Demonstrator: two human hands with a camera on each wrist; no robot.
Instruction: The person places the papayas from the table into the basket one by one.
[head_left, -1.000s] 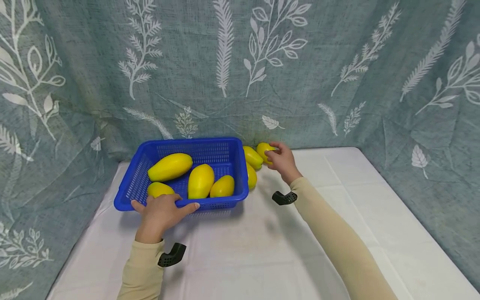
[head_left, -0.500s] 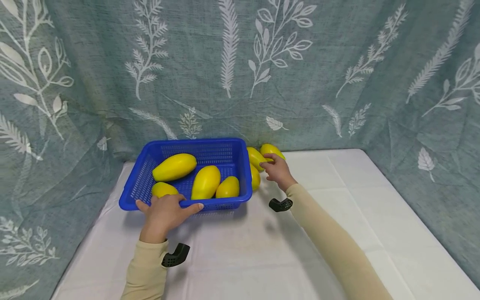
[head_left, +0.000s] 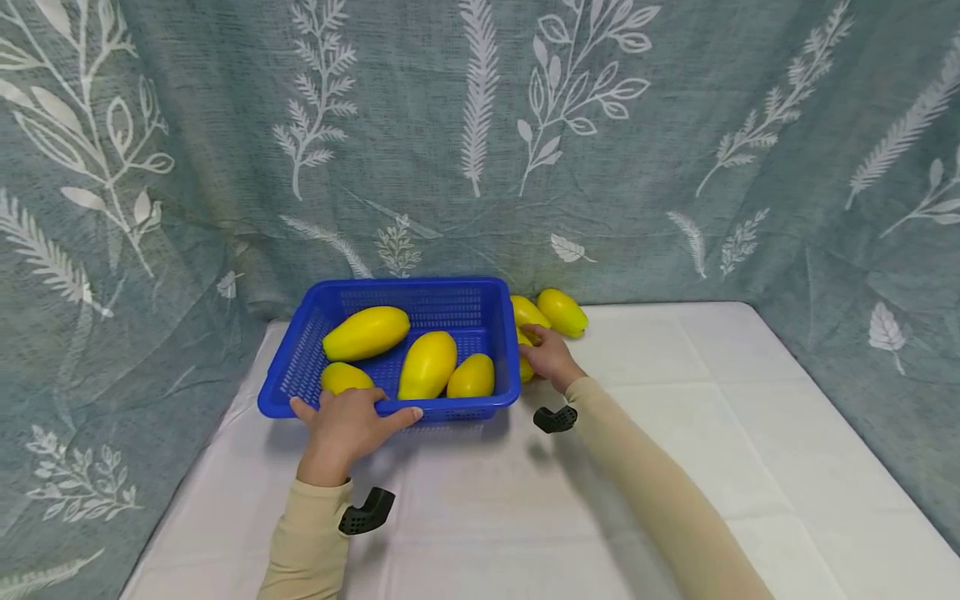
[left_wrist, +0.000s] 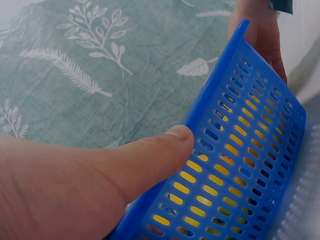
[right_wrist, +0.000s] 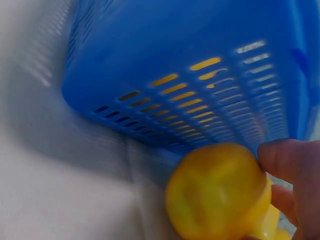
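Blue plastic, full of small slots, makes the basket (head_left: 390, 350) that stands at the back of the white table (head_left: 675, 433). In the head view the left hand (head_left: 348, 425) holds its near rim, thumb stretched along the edge. Four yellow fruits lie inside. The right hand (head_left: 550, 357) is just beside the basket's right wall, fingers curled around a yellow fruit (head_left: 525, 367) on the table; two more fruits (head_left: 561, 312) lie behind it, near the leaf-printed curtain (head_left: 480, 133).

In the left wrist view the thumb (left_wrist: 150, 155) presses on the top edge of the rim.

In the right wrist view, which is blurred, fingers (right_wrist: 290, 160) wrap the fruit's (right_wrist: 215, 192) rounded end, close to the basket wall (right_wrist: 200, 70).

The fruit looks smooth, firm and probably a little slippery, so I think a grip around its thick middle is best. No brand, label or writing is visible.
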